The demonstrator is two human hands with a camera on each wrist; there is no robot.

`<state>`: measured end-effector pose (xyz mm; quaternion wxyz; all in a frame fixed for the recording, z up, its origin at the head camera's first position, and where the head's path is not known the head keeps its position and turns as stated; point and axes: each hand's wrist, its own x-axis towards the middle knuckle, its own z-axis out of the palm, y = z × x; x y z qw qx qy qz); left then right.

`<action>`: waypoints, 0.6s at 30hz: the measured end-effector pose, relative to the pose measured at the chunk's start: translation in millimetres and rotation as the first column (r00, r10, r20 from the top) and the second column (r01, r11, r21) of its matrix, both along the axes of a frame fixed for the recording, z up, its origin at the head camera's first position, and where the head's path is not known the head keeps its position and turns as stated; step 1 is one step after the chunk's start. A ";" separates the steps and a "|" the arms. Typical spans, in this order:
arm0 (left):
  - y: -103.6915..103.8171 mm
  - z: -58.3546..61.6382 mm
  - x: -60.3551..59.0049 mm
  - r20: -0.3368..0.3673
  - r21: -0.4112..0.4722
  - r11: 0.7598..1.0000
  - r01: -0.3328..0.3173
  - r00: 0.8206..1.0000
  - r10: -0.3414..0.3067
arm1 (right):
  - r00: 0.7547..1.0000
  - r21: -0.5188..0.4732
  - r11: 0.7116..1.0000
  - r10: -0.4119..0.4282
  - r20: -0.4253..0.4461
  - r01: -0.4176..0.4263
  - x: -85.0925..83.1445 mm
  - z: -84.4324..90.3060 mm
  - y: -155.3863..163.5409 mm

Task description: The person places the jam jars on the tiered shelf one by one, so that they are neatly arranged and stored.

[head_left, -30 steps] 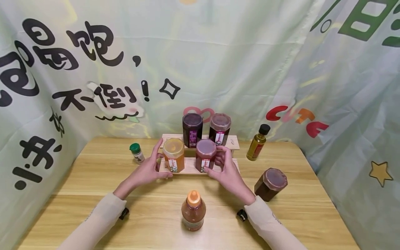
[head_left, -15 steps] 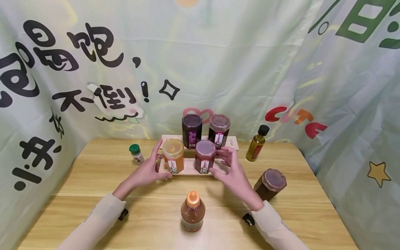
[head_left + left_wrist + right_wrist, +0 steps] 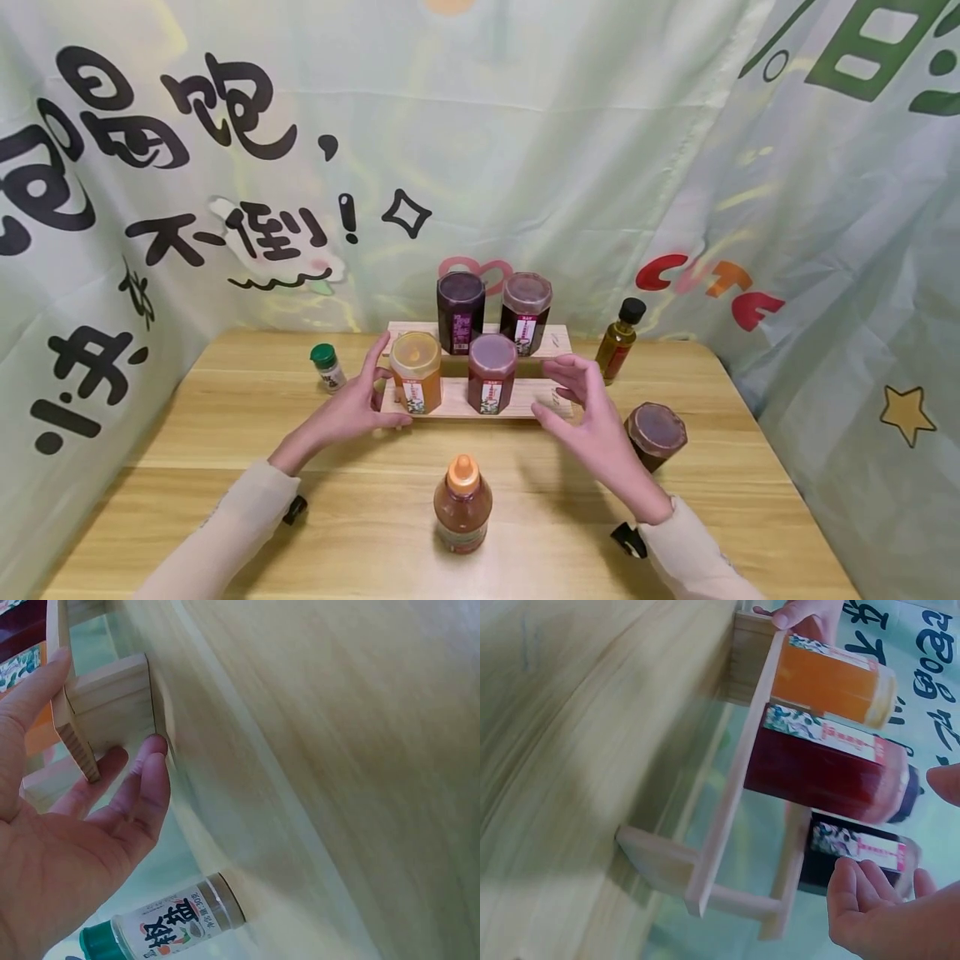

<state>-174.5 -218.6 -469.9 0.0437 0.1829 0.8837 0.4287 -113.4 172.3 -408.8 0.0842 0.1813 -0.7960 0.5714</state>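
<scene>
A two-tier wooden rack (image 3: 454,402) holds an orange jar (image 3: 417,379) and a dark red jar (image 3: 492,379) on its lower front step. Two very dark jars, one at the left (image 3: 461,310) and one at the right (image 3: 527,310), stand on the upper step. My left hand (image 3: 345,415) grips the rack's left end; in the left wrist view the thumb lies on the shelf's front edge and the fingers reach behind. Just off the rack's right end, my right hand (image 3: 600,427) has its fingers parted and holds nothing.
A green-capped shaker (image 3: 327,368) stands left of the rack. To the right are a black-capped oil bottle (image 3: 615,352) and another dark jar (image 3: 656,435). An orange-capped squeeze bottle (image 3: 462,510) stands in front. Printed curtain (image 3: 600,125) encloses the wooden table.
My right hand has let go of the dark red jar and drawn away to the right. The left hand stays at the rack's left end.
</scene>
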 end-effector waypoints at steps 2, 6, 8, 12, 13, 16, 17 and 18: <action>-1.9 0.3 -1.0 0.010 0.008 1.000 0.007 1.000 -0.007 | 1.000 0.007 1.000 -0.009 -0.013 0.009 3.1 3.1 4.7; -5.8 2.6 -2.2 0.029 0.021 1.000 0.018 0.999 -0.019 | 0.999 0.020 0.999 -0.027 -0.047 0.028 7.7 10.6 14.4; -6.8 4.7 -2.3 0.033 0.023 1.000 0.019 0.999 -0.020 | 0.997 0.026 0.999 -0.036 -0.072 0.038 9.4 14.4 19.6; -7.5 8.1 -2.4 0.024 0.009 1.000 0.021 0.999 -0.022 | 0.992 0.023 0.999 -0.045 -0.117 0.048 13.1 20.8 30.9; -7.7 8.8 -2.4 0.020 0.008 1.000 0.022 1.000 -0.022 | 0.991 0.027 0.998 -0.051 -0.126 0.055 14.1 22.0 33.7; -9.6 9.2 -2.5 0.011 0.006 1.000 0.025 1.000 -0.025 | 0.988 0.039 0.996 -0.078 -0.136 0.084 17.2 24.5 42.0; -11.0 9.2 -2.4 0.010 0.008 1.000 0.027 1.000 -0.027 | 0.986 0.051 0.993 -0.094 -0.136 0.102 18.6 25.2 44.5; -12.6 9.0 -2.2 0.009 0.009 1.000 0.026 1.000 -0.026 | 0.985 0.065 0.990 -0.112 -0.133 0.122 19.6 25.6 47.1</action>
